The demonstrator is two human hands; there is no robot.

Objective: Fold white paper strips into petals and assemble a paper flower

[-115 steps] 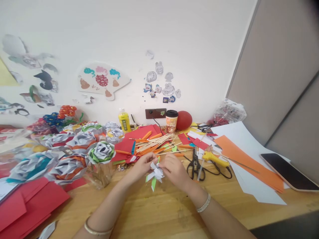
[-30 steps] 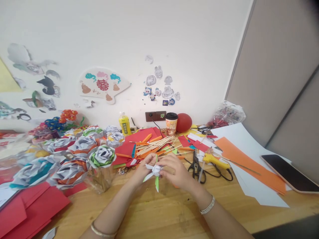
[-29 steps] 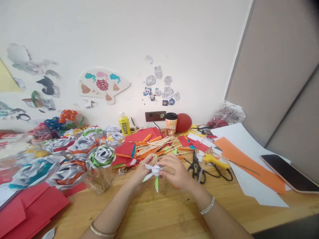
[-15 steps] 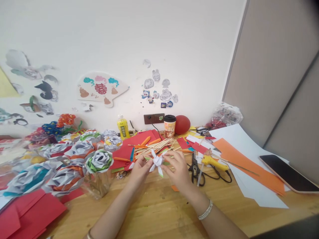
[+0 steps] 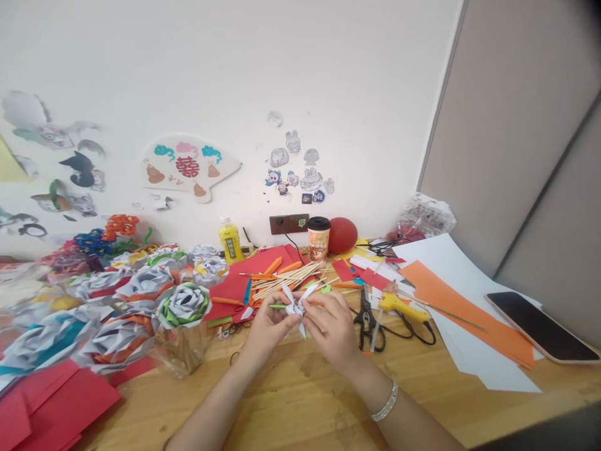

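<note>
A small folded paper flower (image 5: 295,309), white with green tips, is held up over the table between my two hands. My left hand (image 5: 267,324) pinches its left side with thumb and fingers. From the right, my right hand (image 5: 332,322) grips another petal between thumb and fingertips. Fingers cover part of the flower's middle and edges. Just behind the hands lies a pile of thin wooden sticks (image 5: 286,280). Black scissors (image 5: 365,319) and a yellow hot glue gun (image 5: 404,307) lie to the right of my right hand.
Finished paper roses (image 5: 185,305) crowd the left, several in a clear container (image 5: 181,351). Red paper (image 5: 61,401) lies front left. A yellow bottle (image 5: 231,241), a paper cup (image 5: 318,239) and a red balloon (image 5: 342,235) stand behind. Orange paper (image 5: 464,313) and a phone (image 5: 539,326) are right.
The paper flower has turned and its petals now point more upward. My fingers have closed in nearer its centre. The view has shifted slightly.
</note>
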